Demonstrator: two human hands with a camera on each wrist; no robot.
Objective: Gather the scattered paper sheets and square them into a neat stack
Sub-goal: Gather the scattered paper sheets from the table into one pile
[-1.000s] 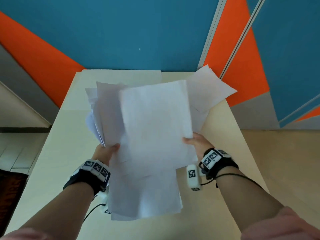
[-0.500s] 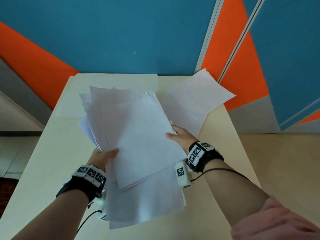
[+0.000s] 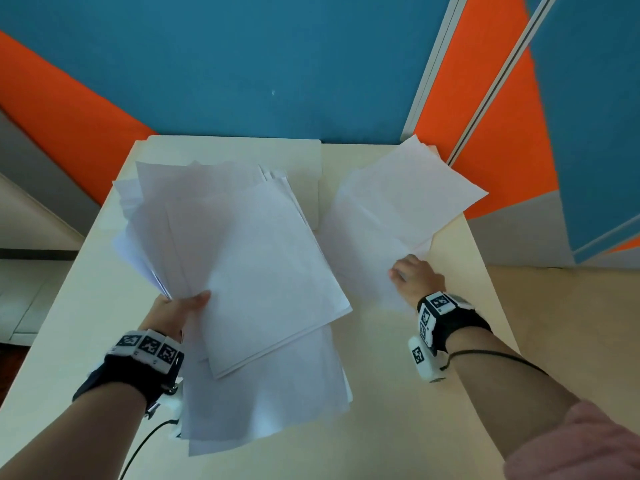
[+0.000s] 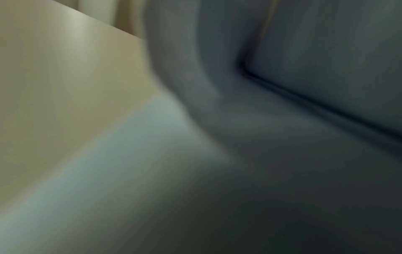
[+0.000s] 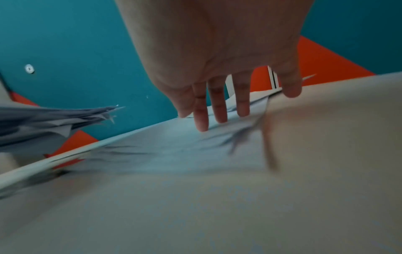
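Note:
A fanned, uneven bundle of white paper sheets (image 3: pixel 249 271) is held above the cream table (image 3: pixel 408 427). My left hand (image 3: pixel 176 308) grips its left edge, thumb on top. Loose white sheets (image 3: pixel 398 209) lie at the table's far right, one corner hanging over the edge. My right hand (image 3: pixel 412 277) rests on their near edge, its straight fingers (image 5: pixel 219 110) spread and touching the paper (image 5: pixel 174 147). The held bundle (image 5: pixel 54 118) shows at the left of the right wrist view. The left wrist view is only a blur of paper (image 4: pixel 282 120) and table (image 4: pixel 54 86).
A pale folder or board (image 3: pixel 242 150) lies flat at the table's far edge. A blue and orange wall (image 3: pixel 259 64) stands right behind the table. Floor drops away past the right edge (image 3: pixel 491 289) and the left edge (image 3: pixel 62 289).
My right hand has let go of the bundle and moved right and forward onto the loose sheets. The left hand now holds the bundle alone, lowered and tilted flatter.

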